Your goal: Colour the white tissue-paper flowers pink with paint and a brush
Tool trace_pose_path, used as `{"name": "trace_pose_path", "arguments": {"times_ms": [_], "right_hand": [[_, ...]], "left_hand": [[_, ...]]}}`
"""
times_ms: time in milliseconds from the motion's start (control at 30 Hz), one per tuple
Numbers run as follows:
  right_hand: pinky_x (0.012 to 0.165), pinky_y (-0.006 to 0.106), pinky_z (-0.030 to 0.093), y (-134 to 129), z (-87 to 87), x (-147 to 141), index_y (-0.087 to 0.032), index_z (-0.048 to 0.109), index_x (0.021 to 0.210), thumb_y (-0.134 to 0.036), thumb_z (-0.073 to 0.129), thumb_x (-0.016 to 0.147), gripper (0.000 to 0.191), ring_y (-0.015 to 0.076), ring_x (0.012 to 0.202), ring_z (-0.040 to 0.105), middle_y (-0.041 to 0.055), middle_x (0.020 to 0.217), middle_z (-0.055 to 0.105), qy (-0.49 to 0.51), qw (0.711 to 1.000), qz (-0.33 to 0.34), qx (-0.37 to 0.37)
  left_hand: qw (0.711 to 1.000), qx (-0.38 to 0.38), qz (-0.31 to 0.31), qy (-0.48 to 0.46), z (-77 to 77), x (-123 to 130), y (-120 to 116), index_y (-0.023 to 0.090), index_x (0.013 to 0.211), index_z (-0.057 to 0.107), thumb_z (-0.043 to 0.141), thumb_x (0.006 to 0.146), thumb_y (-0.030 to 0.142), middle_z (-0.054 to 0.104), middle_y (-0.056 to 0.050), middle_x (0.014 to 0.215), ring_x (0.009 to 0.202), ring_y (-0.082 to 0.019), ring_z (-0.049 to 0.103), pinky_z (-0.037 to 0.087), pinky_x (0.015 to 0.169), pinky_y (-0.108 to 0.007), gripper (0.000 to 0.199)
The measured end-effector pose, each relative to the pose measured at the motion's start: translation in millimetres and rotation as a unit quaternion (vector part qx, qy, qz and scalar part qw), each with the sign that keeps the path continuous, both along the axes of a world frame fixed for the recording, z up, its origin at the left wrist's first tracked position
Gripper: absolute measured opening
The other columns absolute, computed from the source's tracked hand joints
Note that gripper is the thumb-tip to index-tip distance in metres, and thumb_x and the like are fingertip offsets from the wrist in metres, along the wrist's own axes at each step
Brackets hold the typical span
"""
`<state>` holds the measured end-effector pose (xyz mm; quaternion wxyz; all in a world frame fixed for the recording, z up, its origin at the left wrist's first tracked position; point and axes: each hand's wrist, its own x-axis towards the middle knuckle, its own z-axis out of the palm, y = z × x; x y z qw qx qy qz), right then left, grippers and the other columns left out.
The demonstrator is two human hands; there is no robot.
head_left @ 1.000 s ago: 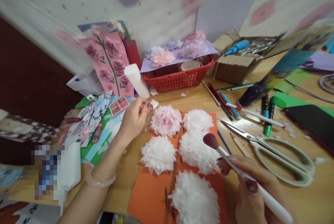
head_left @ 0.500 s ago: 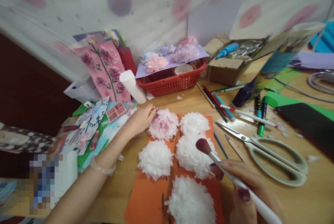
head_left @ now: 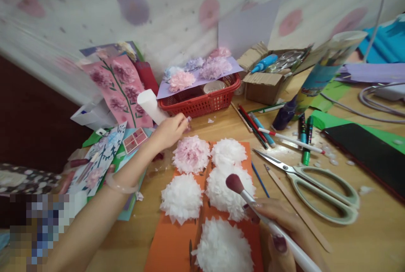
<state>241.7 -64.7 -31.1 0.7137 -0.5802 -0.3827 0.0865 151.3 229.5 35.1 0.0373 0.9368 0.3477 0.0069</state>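
Observation:
My right hand (head_left: pixel 278 229) grips a makeup brush (head_left: pixel 268 221) with a white handle and dark red bristles. The bristles are in front of a white paper flower (head_left: pixel 218 187). Up and to the left, my left hand (head_left: pixel 171 130) has its fingers closed together; anything between them is hidden. It is just beyond a paper flower tinted pink (head_left: pixel 191 153). More white flowers, one at the left (head_left: pixel 182 198), one at the top right (head_left: pixel 228 151) and one at the front (head_left: pixel 223 246), lie on an orange card (head_left: pixel 167 246).
Scissors (head_left: pixel 286 168) and a wooden stick (head_left: pixel 297 206) lie to the right, near markers (head_left: pixel 307 141) and a dark tablet (head_left: pixel 363 153). Behind stand a red basket (head_left: pixel 202 105), a paper roll (head_left: pixel 152 105) and a cardboard box (head_left: pixel 264 88). A colour palette (head_left: pixel 135 140) lies at the left.
My left hand has come away from the pink-tinted flower, moving up past its far edge. My right hand still holds the brush over the white flower. The whole view has shifted slightly.

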Motion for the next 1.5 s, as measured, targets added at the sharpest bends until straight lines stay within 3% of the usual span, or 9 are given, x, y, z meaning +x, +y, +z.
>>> {"name": "trace_pose_path", "arguments": {"times_ms": [467, 633, 767, 900, 1000, 1133, 1233, 1367, 1500], "right_hand": [[0.077, 0.030, 0.054, -2.8, -6.7, 7.3, -0.028, 0.069, 0.111, -0.035, 0.054, 0.098, 0.021, 0.0209, 0.092, 0.065, 0.0061, 0.096, 0.069, 0.009, 0.999, 0.038, 0.033], [0.077, 0.029, 0.053, -2.7, -6.6, 7.6, -0.028, 0.069, 0.112, -0.036, 0.053, 0.099, 0.022, 0.0201, 0.092, 0.065, 0.0053, 0.096, 0.069, 0.014, 0.998, 0.038, 0.039], [0.080, 0.029, 0.053, -3.8, -6.2, 10.2, -0.028, 0.068, 0.113, -0.035, 0.053, 0.099, 0.021, 0.0198, 0.094, 0.065, 0.0048, 0.097, 0.069, 0.010, 0.998, 0.053, 0.035], [0.078, 0.029, 0.053, -3.7, -5.3, 10.2, -0.027, 0.068, 0.111, -0.034, 0.053, 0.099, 0.021, 0.0201, 0.092, 0.065, 0.0046, 0.096, 0.069, 0.014, 0.998, 0.050, 0.036], [0.077, 0.030, 0.052, -2.2, -2.7, 6.5, -0.027, 0.068, 0.110, -0.034, 0.053, 0.099, 0.020, 0.0209, 0.091, 0.065, 0.0050, 0.095, 0.069, 0.007, 0.999, 0.044, 0.030], [0.076, 0.031, 0.051, -1.5, -1.8, 4.8, -0.027, 0.068, 0.105, -0.037, 0.052, 0.100, 0.020, 0.0213, 0.091, 0.064, 0.0050, 0.093, 0.068, 0.030, 0.999, -0.007, 0.013], [0.072, 0.029, 0.053, -3.2, -5.1, 10.9, -0.025, 0.069, 0.107, -0.034, 0.053, 0.099, 0.020, 0.0211, 0.089, 0.066, 0.0057, 0.093, 0.069, -0.009, 1.000, 0.023, 0.014], [0.070, 0.028, 0.054, -3.5, -5.3, 12.3, -0.024, 0.070, 0.105, -0.033, 0.053, 0.099, 0.019, 0.0203, 0.087, 0.066, 0.0055, 0.092, 0.070, -0.034, 0.999, 0.029, 0.012], [0.070, 0.031, 0.052, 1.0, 0.8, -0.7, -0.022, 0.070, 0.096, -0.039, 0.053, 0.099, 0.025, 0.0227, 0.086, 0.065, 0.0068, 0.089, 0.068, 0.023, 0.999, -0.032, -0.004]], "left_hand": [[0.997, -0.004, -0.060, 0.055, 9.9, 23.7, -32.7, 0.023, 0.087, 0.057, 0.036, 0.095, 0.043, 0.069, -0.008, 0.083, 0.076, -0.025, 0.065, 0.041, 0.066, -0.033, 0.030], [0.999, -0.023, -0.042, -0.005, 12.9, 4.4, -38.6, 0.022, 0.102, 0.054, 0.036, 0.095, 0.042, 0.069, -0.006, 0.088, 0.076, -0.023, 0.064, 0.045, 0.069, -0.034, 0.028], [0.998, -0.039, -0.036, -0.035, 6.4, -19.0, -43.3, 0.022, 0.091, 0.054, 0.043, 0.091, 0.043, 0.067, -0.006, 0.083, 0.075, -0.024, 0.063, 0.046, 0.069, -0.036, 0.023], [0.998, -0.014, -0.011, -0.063, -2.4, -28.3, -46.6, 0.021, 0.098, 0.056, 0.030, 0.097, 0.040, 0.068, -0.009, 0.090, 0.082, -0.025, 0.063, 0.047, 0.075, -0.038, 0.032], [0.997, -0.016, -0.034, -0.068, -5.6, -26.7, -46.3, 0.021, 0.093, 0.057, 0.041, 0.094, 0.043, 0.068, -0.008, 0.089, 0.085, -0.025, 0.063, 0.048, 0.078, -0.039, 0.027], [0.994, -0.002, -0.046, -0.103, -5.9, -27.4, -42.8, 0.019, 0.101, 0.058, 0.035, 0.097, 0.039, 0.069, -0.010, 0.099, 0.092, -0.024, 0.063, 0.048, 0.086, -0.040, 0.031], [0.991, -0.012, -0.074, -0.110, -4.1, -38.4, -40.7, 0.021, 0.097, 0.061, 0.044, 0.094, 0.040, 0.070, -0.008, 0.096, 0.094, -0.024, 0.064, 0.049, 0.087, -0.038, 0.026], [0.974, 0.066, -0.041, -0.215, -3.5, -61.7, -43.8, 0.020, 0.108, 0.059, 0.037, 0.100, 0.033, 0.069, -0.009, 0.106, 0.100, -0.023, 0.063, 0.048, 0.090, -0.038, 0.027], [0.971, 0.075, -0.141, -0.176, -12.0, -61.6, -46.9, 0.019, 0.101, 0.063, 0.044, 0.099, 0.031, 0.069, -0.007, 0.090, 0.084, -0.021, 0.063, 0.050, 0.079, -0.036, 0.024]]}}
